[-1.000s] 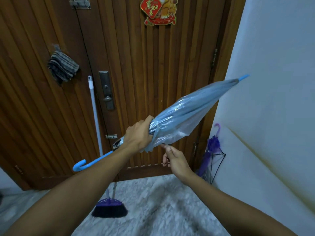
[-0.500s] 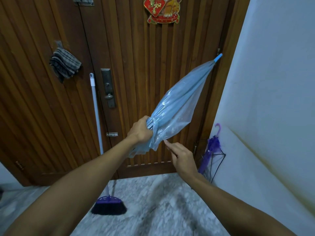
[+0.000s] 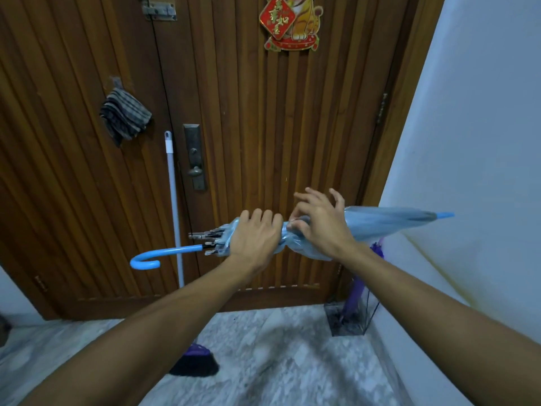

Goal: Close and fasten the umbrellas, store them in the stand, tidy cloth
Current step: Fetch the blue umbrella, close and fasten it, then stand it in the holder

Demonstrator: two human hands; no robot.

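Note:
A closed light-blue umbrella (image 3: 389,222) lies level at chest height, its hooked handle to the left and its tip to the right. My left hand (image 3: 254,238) grips the bunched canopy near the rib ends. Just right of it, my right hand (image 3: 319,227) pinches the canopy's strap between thumb and forefinger, the other fingers spread. A purple umbrella (image 3: 355,291) stands in the black wire stand (image 3: 347,320) in the right corner. A grey striped cloth (image 3: 124,117) hangs on the wooden door.
A broom with a white pole (image 3: 174,206) and dark bristles (image 3: 194,364) leans on the door (image 3: 263,127) left of the lock. A white wall (image 3: 474,171) closes the right side. The floor (image 3: 278,361) is grey marble.
The blue umbrella swung from pointing up-right to level. My right hand rose from under the canopy to its top, beside my left hand.

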